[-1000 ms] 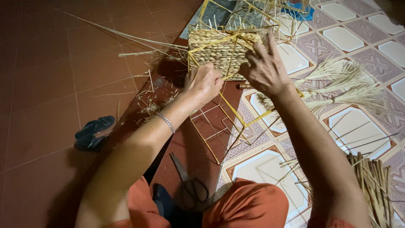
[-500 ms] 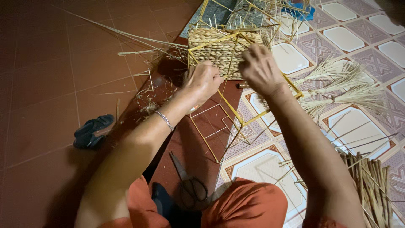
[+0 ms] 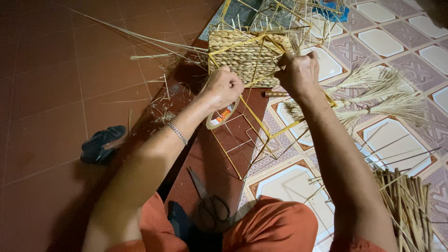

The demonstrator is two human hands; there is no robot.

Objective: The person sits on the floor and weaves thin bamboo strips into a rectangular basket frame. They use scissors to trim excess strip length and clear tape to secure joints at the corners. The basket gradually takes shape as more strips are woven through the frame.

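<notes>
Woven basket (image 3: 242,56), half finished on its yellow wire frame (image 3: 261,126), stood on the floor ahead of the person, between the two hands and a little beyond them. Starting at the far left, a dark sandal (image 3: 102,143) lay on the red floor tiles (image 3: 46,84), well apart from the work. Loose straw strands (image 3: 154,46) were scattered from there toward the basket. The left hand (image 3: 224,88), with a metal bracelet (image 3: 177,133) on its wrist, was curled in a fist against the lower left corner of the basket; a roll of tape (image 3: 220,116) hung just beneath it (whether the fingers gripped the roll or it sat looped over them could not be told). Below, near the person's knees in orange cloth, a pair of scissors (image 3: 210,200) lay on the dark red mat (image 3: 214,158). The wire frame ran from the basket down between the forearms. The right hand (image 3: 298,72) was closed at the basket's right edge, fingers pinched on what looked like a thin strand or wire there. Just beside it on the patterned tiles (image 3: 396,42) lay bundles of pale dried grass (image 3: 373,98), and further down at the far right a heap of thicker reed stalks (image 3: 410,205). A blue object (image 3: 332,9) sat behind the basket, too small to make out.
</notes>
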